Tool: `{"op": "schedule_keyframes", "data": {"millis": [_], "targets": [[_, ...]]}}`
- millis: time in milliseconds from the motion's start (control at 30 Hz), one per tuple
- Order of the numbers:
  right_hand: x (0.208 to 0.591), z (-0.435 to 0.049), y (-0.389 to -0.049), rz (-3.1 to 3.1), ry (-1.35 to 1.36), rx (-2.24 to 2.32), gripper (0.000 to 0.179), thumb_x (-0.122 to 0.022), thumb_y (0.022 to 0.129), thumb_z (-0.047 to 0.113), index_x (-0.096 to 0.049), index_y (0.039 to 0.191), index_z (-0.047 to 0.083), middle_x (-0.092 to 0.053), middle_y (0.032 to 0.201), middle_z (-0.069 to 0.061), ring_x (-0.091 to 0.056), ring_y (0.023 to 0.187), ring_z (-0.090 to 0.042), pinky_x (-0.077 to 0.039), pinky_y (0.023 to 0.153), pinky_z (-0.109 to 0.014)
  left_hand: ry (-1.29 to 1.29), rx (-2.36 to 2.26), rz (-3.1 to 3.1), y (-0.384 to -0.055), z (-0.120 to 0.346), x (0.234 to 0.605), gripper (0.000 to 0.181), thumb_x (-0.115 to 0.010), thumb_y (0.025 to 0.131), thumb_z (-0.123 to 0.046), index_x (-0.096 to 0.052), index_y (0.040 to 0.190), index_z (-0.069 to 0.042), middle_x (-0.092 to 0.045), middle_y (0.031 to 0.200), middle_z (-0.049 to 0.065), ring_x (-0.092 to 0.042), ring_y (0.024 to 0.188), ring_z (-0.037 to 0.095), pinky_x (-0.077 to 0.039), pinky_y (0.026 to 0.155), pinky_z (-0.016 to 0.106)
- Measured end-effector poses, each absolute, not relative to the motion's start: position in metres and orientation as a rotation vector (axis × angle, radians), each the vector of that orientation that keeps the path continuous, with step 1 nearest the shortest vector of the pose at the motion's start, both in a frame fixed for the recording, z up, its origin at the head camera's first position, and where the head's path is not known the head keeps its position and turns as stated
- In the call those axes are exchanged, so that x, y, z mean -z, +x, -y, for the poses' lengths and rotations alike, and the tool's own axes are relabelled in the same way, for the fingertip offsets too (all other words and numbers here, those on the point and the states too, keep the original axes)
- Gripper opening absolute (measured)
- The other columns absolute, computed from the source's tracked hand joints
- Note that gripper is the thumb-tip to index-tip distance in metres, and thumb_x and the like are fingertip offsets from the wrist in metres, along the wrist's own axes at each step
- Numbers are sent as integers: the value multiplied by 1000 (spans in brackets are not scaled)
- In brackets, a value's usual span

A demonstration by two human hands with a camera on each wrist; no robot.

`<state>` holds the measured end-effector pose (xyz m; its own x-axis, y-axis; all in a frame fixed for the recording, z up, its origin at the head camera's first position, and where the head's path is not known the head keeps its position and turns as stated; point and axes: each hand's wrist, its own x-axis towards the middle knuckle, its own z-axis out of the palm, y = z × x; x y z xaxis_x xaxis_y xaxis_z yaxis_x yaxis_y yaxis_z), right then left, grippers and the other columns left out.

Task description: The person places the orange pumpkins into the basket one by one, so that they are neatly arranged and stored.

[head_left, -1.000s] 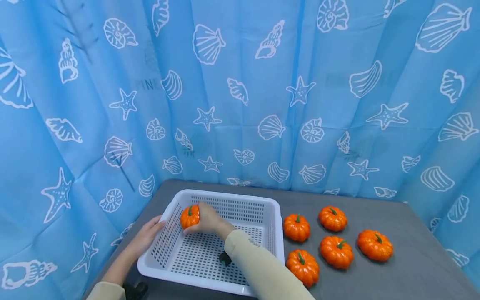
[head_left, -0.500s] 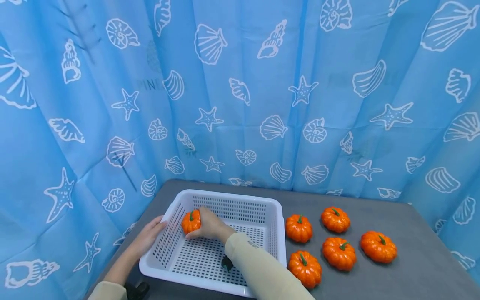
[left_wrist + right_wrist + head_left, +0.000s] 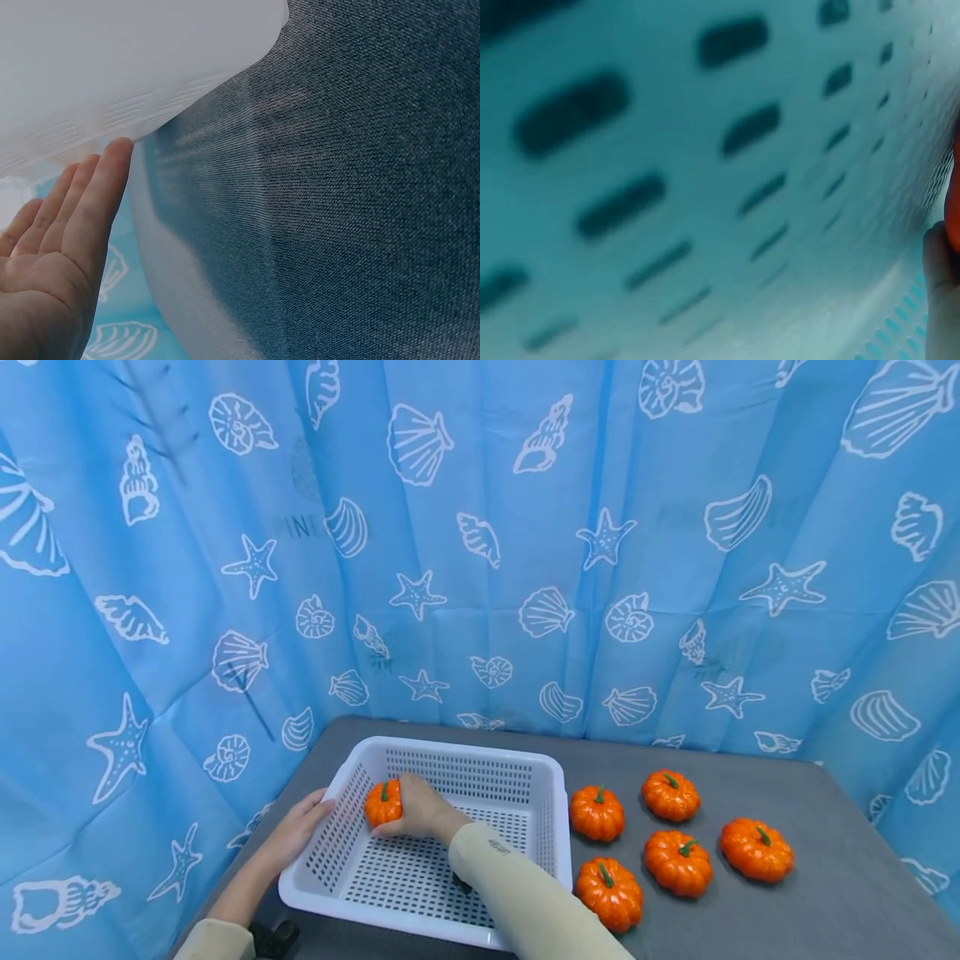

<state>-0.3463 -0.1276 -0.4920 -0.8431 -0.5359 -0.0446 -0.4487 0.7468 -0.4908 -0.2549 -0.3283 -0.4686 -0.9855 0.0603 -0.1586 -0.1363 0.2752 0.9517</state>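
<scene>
A white perforated plastic basket (image 3: 468,749) stands on the grey table. Inside it, near the far left corner, my right hand (image 3: 423,810) grips a small orange pumpkin (image 3: 382,806) with a green stem. The hand covers the pumpkin's right side. In the right wrist view, only a sliver of the pumpkin (image 3: 953,199) and part of the thumb show at the right edge. My left hand (image 3: 295,832) touches the outside of the basket's left wall. Its fingers look straight in the left wrist view, fingertips against the basket's underside (image 3: 120,112).
Several more orange pumpkins lie on the table right of the basket; the nearest (image 3: 609,895) sits close to its right wall. A blue curtain (image 3: 480,568) with white shells hangs behind and at the sides. A dark wrist device (image 3: 275,938) shows by the left sleeve.
My right hand has lowered the pumpkin slightly inside the basket since a second ago. In the last half second it hardly moves. The left hand stays at the basket's side.
</scene>
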Motion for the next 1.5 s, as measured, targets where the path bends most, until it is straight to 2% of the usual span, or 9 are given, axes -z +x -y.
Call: {"op": "schedule_keyframes", "data": {"millis": [233,567,933,1200,1500], "targets": [[494,124,-344,-2799,-784,610,106,-72,64,68,-28,142,11,-48,129,-5,-51,109,-15,-44,102,-31,-137,-1823,-2367,-256,326,470,52,-37,101,-41,-28,145,-13,-53,128,27,-68,92,32,-58,68,47],[499,111,-348,-2715,-885,790,95,-78,63,62,-38,135,15,-51,121,4,-50,102,-9,-46,98,-30,-113,-1814,-2359,-256,323,472,53,-37,101,-42,-27,146,-15,-53,127,27,-69,91,33,-58,68,47],[499,106,-347,-2722,-931,718,104,-74,66,64,-31,144,13,-43,140,-1,-46,119,-14,-41,106,-34,-105,-1811,-2364,-256,320,474,53,-37,101,-42,-26,146,-15,-54,126,26,-69,90,33,-59,67,47],[492,103,-348,-2739,-972,720,100,-74,68,63,-33,143,11,-45,138,-2,-48,116,-14,-43,104,-31,-137,-1814,-2369,-253,319,473,53,-37,101,-41,-26,146,-15,-54,127,26,-69,90,32,-58,67,46],[466,97,-352,-2742,-1026,752,100,-69,74,62,-27,148,10,-36,149,-5,-39,133,-19,-36,111,-36,-148,-1795,-2411,-254,325,468,52,-37,102,-41,-27,145,-14,-55,126,26,-69,88,31,-58,67,47]]}}
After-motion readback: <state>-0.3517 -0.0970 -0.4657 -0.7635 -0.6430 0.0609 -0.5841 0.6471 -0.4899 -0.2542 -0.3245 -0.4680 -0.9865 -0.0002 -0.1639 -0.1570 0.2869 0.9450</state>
